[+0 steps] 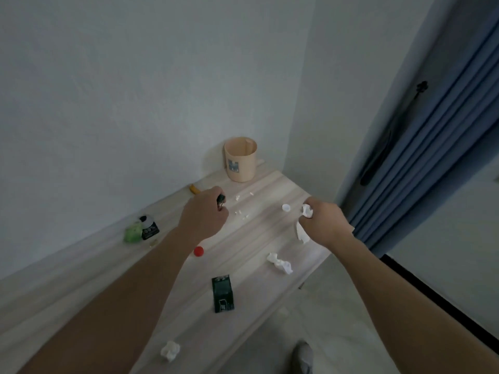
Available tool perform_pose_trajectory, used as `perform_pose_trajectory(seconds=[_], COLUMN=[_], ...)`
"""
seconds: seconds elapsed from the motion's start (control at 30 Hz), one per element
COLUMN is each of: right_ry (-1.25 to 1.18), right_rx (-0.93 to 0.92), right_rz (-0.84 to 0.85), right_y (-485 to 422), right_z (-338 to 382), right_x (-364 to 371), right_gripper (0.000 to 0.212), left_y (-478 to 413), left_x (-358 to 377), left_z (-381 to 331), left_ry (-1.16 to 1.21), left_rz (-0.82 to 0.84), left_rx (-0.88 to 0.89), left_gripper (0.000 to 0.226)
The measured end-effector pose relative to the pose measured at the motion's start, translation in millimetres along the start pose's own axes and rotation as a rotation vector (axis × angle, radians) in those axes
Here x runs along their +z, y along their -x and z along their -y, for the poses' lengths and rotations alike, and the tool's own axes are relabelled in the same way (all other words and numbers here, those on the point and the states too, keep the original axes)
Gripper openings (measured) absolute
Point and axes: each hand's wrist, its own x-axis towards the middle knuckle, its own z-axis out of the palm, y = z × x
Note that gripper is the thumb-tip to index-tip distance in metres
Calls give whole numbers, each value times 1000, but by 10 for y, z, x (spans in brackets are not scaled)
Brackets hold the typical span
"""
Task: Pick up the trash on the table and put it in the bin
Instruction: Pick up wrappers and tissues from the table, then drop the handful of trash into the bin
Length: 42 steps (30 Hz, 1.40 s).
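Observation:
My left hand hovers over the middle of the pale wooden table, closed around a small dark object. My right hand is near the table's right edge, shut on crumpled white tissue that hangs below the fist. A beige bin stands at the far end by the wall. Loose trash lies about: a white tissue wad, another wad near the front, small white scraps, a white cap, a red cap, a dark carton.
A green crumpled wrapper and a black packet lie by the left wall, with a yellow item farther back. Blue curtains hang to the right. Floor and a grey slipper show below the table's right edge.

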Motion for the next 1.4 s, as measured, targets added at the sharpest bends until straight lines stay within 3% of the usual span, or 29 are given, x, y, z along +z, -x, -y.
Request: perform_pose_trajectory(seconds=[0.47, 0.6, 0.77, 0.9, 1.0, 1.1, 1.4], right_ry=[-45, 11, 1, 24, 37, -6, -44], right_rx=[-81, -83, -59, -42, -70, -102, -180], right_rz=[209, 229, 260, 267, 251, 286, 401], right_y=[-1899, -2198, -2415, -2695, -3046, -3443, -4395], right_z=[-630, -542, -622, -758, -810, -847, -913], right_x=[-119, 13, 143, 172, 184, 207, 381], right_gripper=[5, 18, 14, 13, 21, 12, 12], left_y=[-1198, -1463, -1928, -2304, -2611, -2948, -3741], left_x=[594, 643, 721, 844, 935, 1032, 1390], left_z=[-461, -371, -281, -225, -156, -104, 65], left_ry=[42, 39, 9, 19, 56, 33, -34], left_rz=[-42, -33, -7, -8, -48, -44, -23], left_rx=[-232, -242, -208, -231, -275, -326, -464], left_gripper=[9, 11, 24, 15, 29, 29, 45])
